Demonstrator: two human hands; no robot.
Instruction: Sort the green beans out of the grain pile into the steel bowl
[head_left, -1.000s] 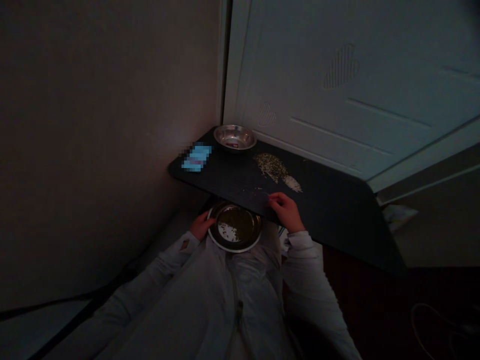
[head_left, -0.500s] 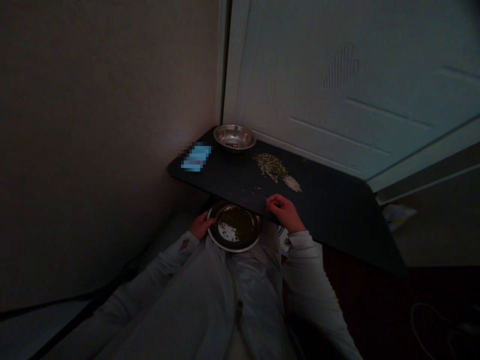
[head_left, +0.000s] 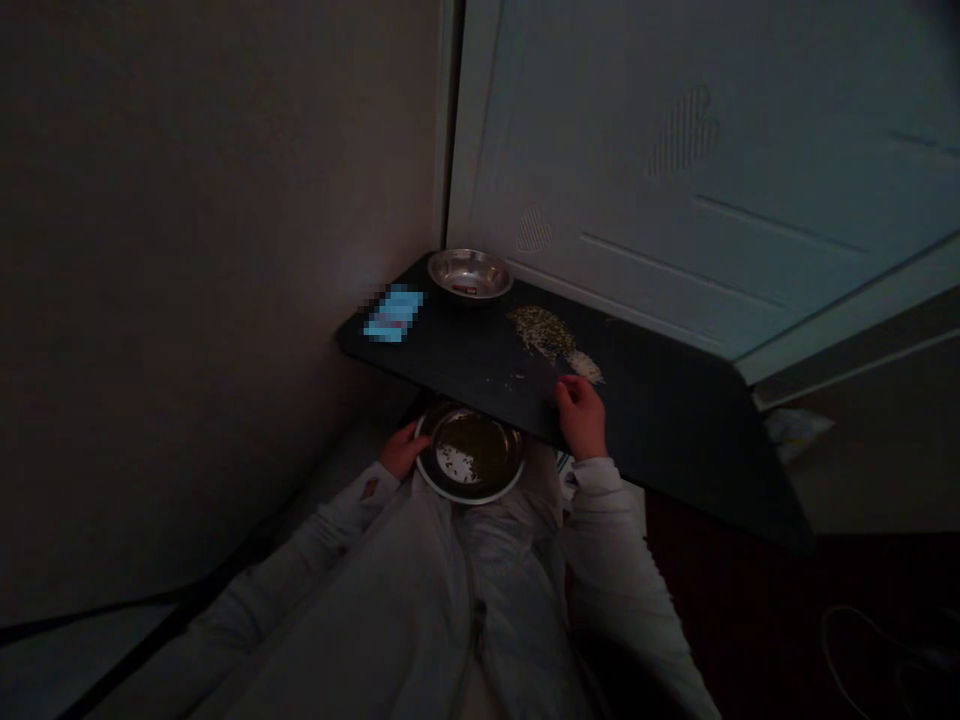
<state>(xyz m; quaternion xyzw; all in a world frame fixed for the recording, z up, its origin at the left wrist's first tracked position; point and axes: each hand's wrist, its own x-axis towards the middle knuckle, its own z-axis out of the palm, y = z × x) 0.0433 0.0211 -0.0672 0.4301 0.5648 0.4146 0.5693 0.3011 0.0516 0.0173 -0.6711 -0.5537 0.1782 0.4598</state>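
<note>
A steel bowl (head_left: 428, 478) with dark green beans or seeds inside rests on my lap below the table edge. My left hand (head_left: 403, 450) grips its left rim, thumb over the edge. Above the front of the black table, my right hand (head_left: 582, 412) has its fingers pinched together. Something thin and blurred seems to reach from the fingertips toward the grains; I cannot make out what. Just beyond lies a mixed pile of green and pale grains (head_left: 541, 330), touching a smaller pile of white grains (head_left: 585, 367), perhaps rice. A few loose white grains (head_left: 519, 376) lie left of my right hand.
An empty-looking steel bowl (head_left: 470, 272) with a red label inside stands at the back corner of the black table (head_left: 675, 430). Left of it lies a pixelated bright blue item (head_left: 394, 313). A wall (head_left: 225, 250) and a white panel (head_left: 600, 150) border the table.
My right hand has moved a little right and away from me, nearer the grain piles. My left hand and the bowl on my lap stay in place.
</note>
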